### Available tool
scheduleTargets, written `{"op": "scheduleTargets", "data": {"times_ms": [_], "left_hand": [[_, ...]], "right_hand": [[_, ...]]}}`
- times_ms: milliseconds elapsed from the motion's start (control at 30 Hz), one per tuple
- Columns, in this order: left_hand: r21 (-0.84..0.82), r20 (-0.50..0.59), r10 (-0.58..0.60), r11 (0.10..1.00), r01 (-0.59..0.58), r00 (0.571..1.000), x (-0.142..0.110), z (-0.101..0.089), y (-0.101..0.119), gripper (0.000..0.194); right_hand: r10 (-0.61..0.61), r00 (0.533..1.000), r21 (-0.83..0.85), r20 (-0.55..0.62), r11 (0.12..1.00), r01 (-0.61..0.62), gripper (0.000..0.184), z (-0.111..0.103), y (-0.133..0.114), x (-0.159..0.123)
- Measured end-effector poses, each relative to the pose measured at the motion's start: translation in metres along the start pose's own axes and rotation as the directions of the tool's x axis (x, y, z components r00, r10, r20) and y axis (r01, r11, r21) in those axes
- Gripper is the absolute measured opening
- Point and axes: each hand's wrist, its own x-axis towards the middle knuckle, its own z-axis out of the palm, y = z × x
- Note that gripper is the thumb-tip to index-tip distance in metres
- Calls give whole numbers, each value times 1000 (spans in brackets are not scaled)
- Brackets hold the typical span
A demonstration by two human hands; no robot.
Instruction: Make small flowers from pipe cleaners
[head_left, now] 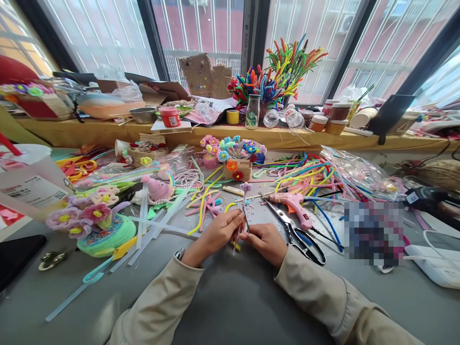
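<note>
A small purple pipe-cleaner flower (246, 187) stands upright above my hands on a thin stem. My left hand (223, 231) is closed, thumb and fingers pinched round that stem just below the bloom. Close beside it, my right hand (268, 243) pinches the lower end of a thin dark strip (246, 218) that runs up along the stem; whether it is part of the flower is unclear. A bit of yellow (236, 246) shows under my fingers. To the right lie a pink glue gun (292, 206) and black-handled scissors (300, 235).
Loose pipe cleaners (305, 175) spread across the back right. Behind my hands stands a woven box of fluffy flowers (237, 168). Translucent glue sticks (168, 218) and a green flower-topped piece (108, 235) lie left, near a drink cup (30, 179). A white power strip (434, 266) is far right.
</note>
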Motion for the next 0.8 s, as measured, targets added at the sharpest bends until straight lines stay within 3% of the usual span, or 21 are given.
{"op": "scheduleTargets", "data": {"times_ms": [167,333,633,800], "left_hand": [[111,-145,45,993,-29,988,1,0,4,23],[52,-244,42,998,-30,969,2,0,4,21],[-109,-120,-11,994,-2,993,3,-3,3,22],[-130,-117,-18,992,3,993,3,-4,0,22]], "right_hand": [[33,999,-39,-20,999,-34,44,1,0,0],[58,998,-87,-24,994,-60,43,1,-3,-1],[47,999,-55,8,997,-46,46,-1,-5,-4],[32,999,-55,-6,998,-32,48,-1,-4,-3]]}}
